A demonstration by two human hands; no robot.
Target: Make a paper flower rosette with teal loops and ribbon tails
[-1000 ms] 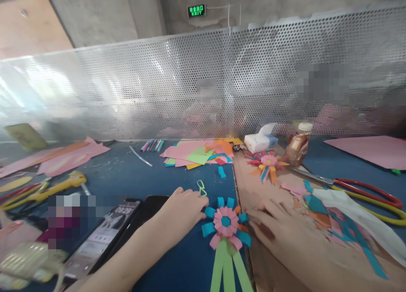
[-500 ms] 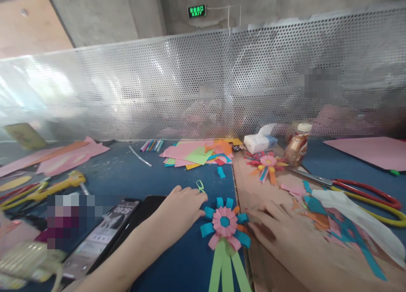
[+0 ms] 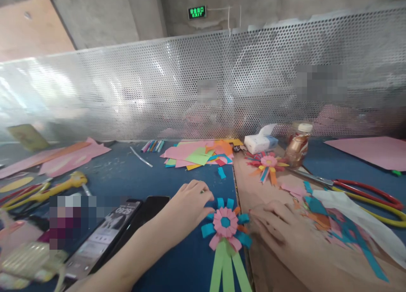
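A paper flower (image 3: 225, 222) lies in front of me, with a pink pleated centre, blue and pink looped petals and green paper streamers (image 3: 227, 266) below. My left hand (image 3: 193, 201) is to its left, palm down, fingers bent over the table and thumb apart. A speck of green paper (image 3: 202, 192) shows between those fingers; the rest is covered. On the flower's right, my right hand (image 3: 279, 224) rests over the cardboard with fingers loosely stretched, the tips close to the blue petals. Nothing shows in its grasp.
Two phones (image 3: 104, 237) lie left of my arm, near a yellow glue gun (image 3: 60, 188). Coloured paper (image 3: 190, 154), markers (image 3: 154, 146), a tissue pack (image 3: 260, 143), a bottle (image 3: 298, 146) and another paper flower (image 3: 269, 163) stand further back. Large scissors (image 3: 364, 190) and scraps (image 3: 320, 207) lie right.
My left hand has moved forward and right, covering most of the green paper loop that showed beyond its fingers. The flower and my right hand are nearly unchanged.
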